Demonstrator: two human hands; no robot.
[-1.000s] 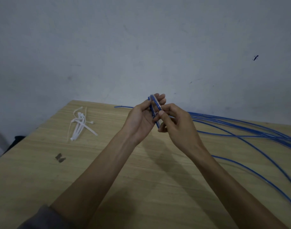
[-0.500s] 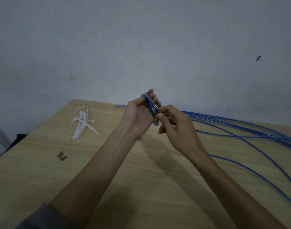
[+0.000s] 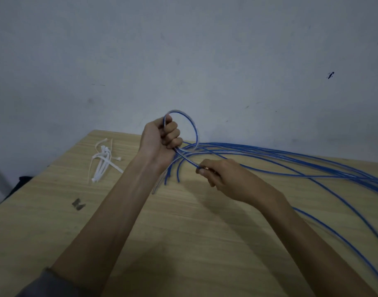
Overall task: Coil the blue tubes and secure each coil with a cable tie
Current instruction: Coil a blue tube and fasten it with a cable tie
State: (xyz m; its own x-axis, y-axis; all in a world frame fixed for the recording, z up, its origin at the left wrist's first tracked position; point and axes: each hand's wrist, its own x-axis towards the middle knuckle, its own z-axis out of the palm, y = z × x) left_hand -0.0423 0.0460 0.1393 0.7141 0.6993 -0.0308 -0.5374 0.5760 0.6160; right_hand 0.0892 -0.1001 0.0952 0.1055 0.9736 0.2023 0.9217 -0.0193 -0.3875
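Several long blue tubes (image 3: 291, 161) lie across the wooden table (image 3: 183, 243) and run off to the right. My left hand (image 3: 160, 140) grips one tube in a fist, and a round loop of that blue tube (image 3: 193, 127) stands up above and to the right of the fist. A few loose tube ends (image 3: 172, 172) hang below this hand. My right hand (image 3: 222, 179) pinches the same tube lower down, to the right of the fist, just above the table. A bundle of white cable ties (image 3: 102, 162) lies at the table's left side.
A small dark metal clip-like piece (image 3: 78, 204) lies on the table near the left edge. A plain grey wall (image 3: 183, 61) rises right behind the table. More blue tubes trail toward the near right corner (image 3: 344, 243).
My hands have moved apart. The left hand has closed into a fist and risen, the tight bend has opened into a wide loop, and the right hand has slid down and right along the tube.
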